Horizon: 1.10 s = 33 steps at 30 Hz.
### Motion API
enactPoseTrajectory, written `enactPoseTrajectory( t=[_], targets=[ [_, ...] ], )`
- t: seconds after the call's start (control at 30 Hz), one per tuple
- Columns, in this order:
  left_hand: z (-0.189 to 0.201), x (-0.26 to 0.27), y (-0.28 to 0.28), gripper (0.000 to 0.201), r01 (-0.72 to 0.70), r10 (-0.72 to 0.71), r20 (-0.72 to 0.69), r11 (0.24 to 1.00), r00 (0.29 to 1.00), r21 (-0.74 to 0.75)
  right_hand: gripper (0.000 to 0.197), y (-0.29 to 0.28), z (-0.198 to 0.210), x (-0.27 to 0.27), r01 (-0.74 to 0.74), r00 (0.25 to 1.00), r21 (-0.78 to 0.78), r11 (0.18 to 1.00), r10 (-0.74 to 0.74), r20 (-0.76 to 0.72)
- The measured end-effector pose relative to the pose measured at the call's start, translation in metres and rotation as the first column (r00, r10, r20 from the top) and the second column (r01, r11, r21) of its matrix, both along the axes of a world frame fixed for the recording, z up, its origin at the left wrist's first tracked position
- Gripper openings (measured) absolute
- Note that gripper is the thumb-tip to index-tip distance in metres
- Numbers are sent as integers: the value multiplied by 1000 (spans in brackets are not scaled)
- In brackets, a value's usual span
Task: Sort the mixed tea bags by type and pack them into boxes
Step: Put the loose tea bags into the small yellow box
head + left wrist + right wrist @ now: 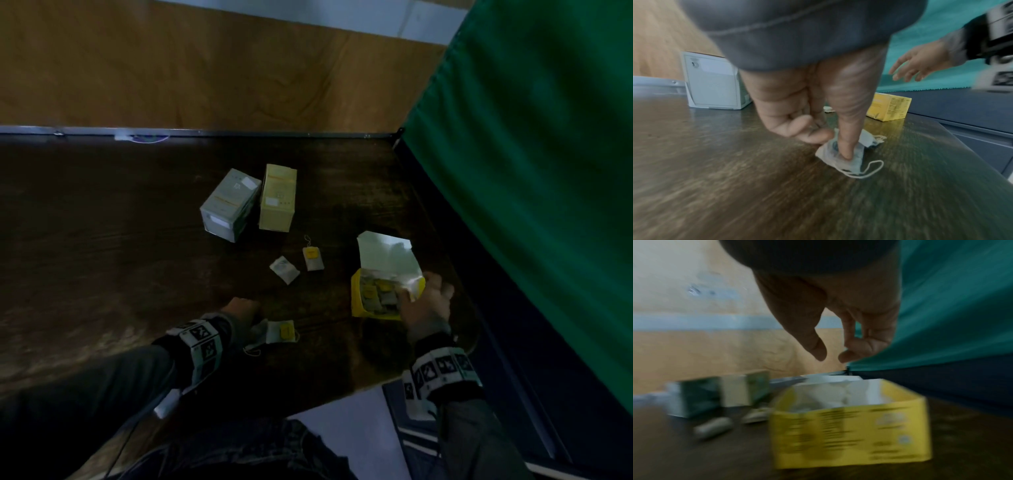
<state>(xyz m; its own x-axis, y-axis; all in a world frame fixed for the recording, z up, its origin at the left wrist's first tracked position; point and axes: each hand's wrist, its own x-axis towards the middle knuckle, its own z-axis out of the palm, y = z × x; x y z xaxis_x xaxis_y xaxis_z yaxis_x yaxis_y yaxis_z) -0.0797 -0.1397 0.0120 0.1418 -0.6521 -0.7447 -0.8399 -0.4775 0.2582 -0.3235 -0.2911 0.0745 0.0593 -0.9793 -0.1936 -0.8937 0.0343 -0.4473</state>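
Observation:
An open yellow box (pixel 359 305) (pixel 851 434) with several tea bags inside stands at the table's right. My right hand (pixel 421 294) (pixel 830 357) hovers just above it, fingers loose, holding nothing. Near the front edge my left hand (pixel 239 310) (pixel 835 146) pinches a grey-tagged tea bag (pixel 830 155) against the table, thumb pressing on top. A yellow-tagged tea bag (pixel 286 330) lies right beside it. Two more loose tea bags, one grey-tagged (pixel 284 269) and one yellow-tagged (pixel 312 258), lie mid-table. Behind them lie a closed grey-white box (pixel 229 205) (pixel 713 82) and a closed pale yellow box (pixel 277 197).
The dark wooden table (pixel 102 240) has a metal strip along its far edge (pixel 239 132). A green cloth (pixel 531 171) hangs close on the right, just beyond the yellow box. The table's front right corner ends near my right wrist.

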Motion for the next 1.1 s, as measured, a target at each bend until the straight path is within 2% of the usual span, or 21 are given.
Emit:
enactPoseTrajectory(
  t=[0.07,0.13,0.2,0.27,0.33,0.37,0.43,0.5,0.63,0.73,0.87,0.93,0.97,1.03,1.1],
  targets=[
    [2,1,0,45,1,-1,-2,1000,1000,17,44,12,-6,9,-103,993,-35,994,105,56],
    [1,5,1,46,-8,8,-9,1000,1000,29,34,26,-15,22,-286,956,8,958,285,63],
    [1,9,3,47,-12,13,-8,1000,1000,27,27,40,-26,37,-497,868,86,864,493,59],
    [0,11,7,45,-13,13,3,1000,1000,-17,29,54,-41,55,-654,748,226,722,662,49],
    [-1,12,12,42,-46,46,3,993,999,-109,43,65,-54,72,-698,663,395,598,747,40],
    [-1,12,13,41,-71,71,-6,985,997,-155,50,68,-59,79,-688,661,435,580,749,46],
    [1,11,13,37,-133,125,-53,974,991,-181,58,75,-69,92,-681,678,431,592,732,66],
    [5,12,12,36,-207,189,-117,965,975,-159,58,79,-75,101,-699,653,410,586,757,32],
    [5,18,14,42,-327,296,-173,926,939,-189,42,75,-81,111,-693,635,432,577,773,-15],
    [10,24,14,45,-378,334,-226,906,915,-189,39,73,-81,104,-692,623,420,587,780,-64],
    [18,29,11,27,-418,326,-365,884,872,-209,35,69,-67,77,-701,691,336,630,716,100],
    [20,31,10,21,-455,346,-409,866,844,-206,27,58,-51,61,-662,749,269,700,625,219],
    [21,33,9,24,-479,366,-426,856,827,-193,24,48,-42,53,-636,770,233,736,583,260],
    [25,34,6,29,-540,415,-481,828,773,-153,23,24,-20,36,-593,796,168,787,544,265],
    [33,31,0,24,-553,416,-520,822,746,-135,25,-7,-5,17,-539,835,80,838,520,180]
  ],
)
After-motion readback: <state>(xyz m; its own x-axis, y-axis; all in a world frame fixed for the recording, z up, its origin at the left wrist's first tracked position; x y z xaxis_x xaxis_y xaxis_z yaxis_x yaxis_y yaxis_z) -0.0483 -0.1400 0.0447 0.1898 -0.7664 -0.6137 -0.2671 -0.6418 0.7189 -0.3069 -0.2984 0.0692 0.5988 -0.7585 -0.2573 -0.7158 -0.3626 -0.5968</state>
